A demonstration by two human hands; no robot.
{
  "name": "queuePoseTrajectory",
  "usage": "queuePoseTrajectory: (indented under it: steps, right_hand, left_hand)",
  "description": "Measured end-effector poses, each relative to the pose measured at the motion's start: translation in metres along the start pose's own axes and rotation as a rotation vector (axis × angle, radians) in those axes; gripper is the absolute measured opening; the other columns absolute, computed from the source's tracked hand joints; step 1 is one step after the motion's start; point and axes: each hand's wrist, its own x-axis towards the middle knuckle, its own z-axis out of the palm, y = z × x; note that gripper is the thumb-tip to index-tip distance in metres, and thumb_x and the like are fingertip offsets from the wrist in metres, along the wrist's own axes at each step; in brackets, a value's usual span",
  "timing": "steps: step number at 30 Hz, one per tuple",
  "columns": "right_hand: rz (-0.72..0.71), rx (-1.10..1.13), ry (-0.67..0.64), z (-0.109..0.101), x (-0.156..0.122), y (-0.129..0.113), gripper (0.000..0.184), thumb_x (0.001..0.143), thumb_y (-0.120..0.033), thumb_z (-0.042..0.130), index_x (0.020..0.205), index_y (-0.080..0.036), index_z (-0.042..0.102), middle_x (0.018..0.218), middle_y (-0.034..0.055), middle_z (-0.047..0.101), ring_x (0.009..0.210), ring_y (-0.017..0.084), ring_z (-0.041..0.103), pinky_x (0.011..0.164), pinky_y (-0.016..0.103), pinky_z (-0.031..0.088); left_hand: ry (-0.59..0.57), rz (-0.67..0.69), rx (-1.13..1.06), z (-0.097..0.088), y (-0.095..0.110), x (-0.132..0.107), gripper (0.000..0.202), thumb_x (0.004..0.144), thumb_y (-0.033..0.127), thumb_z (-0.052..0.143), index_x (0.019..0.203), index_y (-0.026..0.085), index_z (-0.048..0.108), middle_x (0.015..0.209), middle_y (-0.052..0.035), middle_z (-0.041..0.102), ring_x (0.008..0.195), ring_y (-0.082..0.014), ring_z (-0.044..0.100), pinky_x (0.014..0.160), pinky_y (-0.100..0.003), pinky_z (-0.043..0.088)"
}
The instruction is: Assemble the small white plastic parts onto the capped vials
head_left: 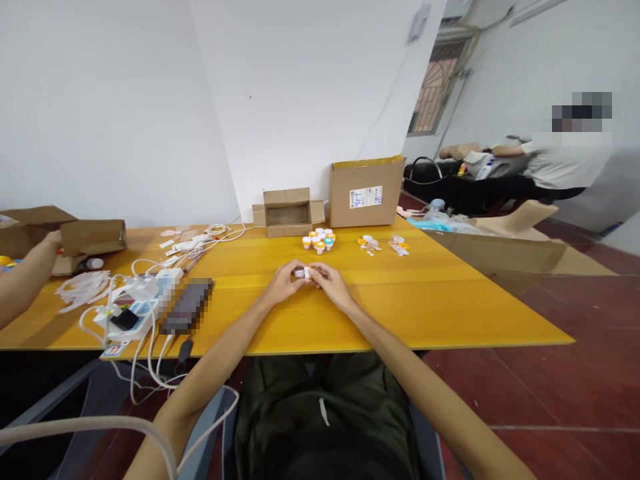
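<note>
My left hand and my right hand meet above the table. Between their fingertips they hold a small white container with a touch of orange and a dark printed-looking part on its left. Fingers cover much of it, so its full shape is hidden. Just beyond my hands stands a tight group of similar small white containers with orange and teal parts. To the right of that group lie two small piles of clear, white and orange pieces, a nearer-left pile and a right pile.
A small open cardboard box and a larger carton stand by the wall. At left are a power strip, a phone, cables and plastic strips. Another person's arm reaches into a carton; a person sits far right.
</note>
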Motion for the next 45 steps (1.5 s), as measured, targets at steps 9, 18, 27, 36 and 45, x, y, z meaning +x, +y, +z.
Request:
queuePoseTrajectory:
  steps: [9,18,27,36,45]
  right_hand:
    - [-0.06,-0.015,-0.038,-0.0026,0.0013,0.0064,0.038,0.076,-0.047,0.071,0.105,-0.023,0.072,0.103,0.0056,0.074,0.092,0.022,0.068,0.081,0.034,0.055]
    - [-0.113,0.0,-0.02,-0.0024,0.0025,0.006,0.032,0.072,-0.037,0.074,0.101,-0.023,0.074,0.099,0.005,0.076,0.093,0.022,0.07,0.089,0.037,0.055]
    - [-0.071,0.006,-0.016,-0.0027,0.001,0.0036,0.027,0.069,-0.034,0.076,0.093,-0.022,0.076,0.095,0.0058,0.077,0.091,0.024,0.072,0.09,0.042,0.056]
    - [-0.06,0.047,-0.001,-0.0017,0.0018,0.0053,0.035,0.063,-0.04,0.082,0.093,-0.024,0.078,0.1,0.0047,0.078,0.096,0.028,0.072,0.092,0.047,0.056]
    - [-0.043,0.012,-0.003,-0.0031,0.0023,0.0078,0.031,0.063,-0.04,0.082,0.09,-0.024,0.079,0.094,0.005,0.079,0.089,0.027,0.073,0.088,0.046,0.057]
  left_hand:
    - [0.04,-0.009,-0.015,-0.0015,0.0008,0.0006,0.016,0.082,0.026,0.069,0.097,0.019,0.068,0.087,-0.0015,0.07,0.078,-0.0155,0.062,0.075,-0.027,0.05]
    - [0.048,0.045,0.007,-0.0016,-0.0007,0.0016,0.014,0.083,0.028,0.069,0.094,0.018,0.069,0.087,-0.0028,0.067,0.08,-0.0164,0.06,0.075,-0.028,0.049]
    - [0.023,0.08,0.046,-0.0029,0.0006,-0.0011,0.012,0.084,0.028,0.068,0.092,0.019,0.069,0.085,-0.0033,0.066,0.078,-0.0164,0.06,0.074,-0.028,0.048]
    - [0.022,0.083,0.054,-0.0027,-0.0029,-0.0001,0.016,0.085,0.033,0.069,0.093,0.019,0.07,0.083,-0.0037,0.067,0.076,-0.0165,0.06,0.072,-0.028,0.048]
    - [-0.021,0.091,0.091,-0.0037,-0.0038,-0.0017,0.016,0.087,0.032,0.066,0.096,0.02,0.07,0.087,-0.005,0.067,0.079,-0.0178,0.061,0.076,-0.03,0.05]
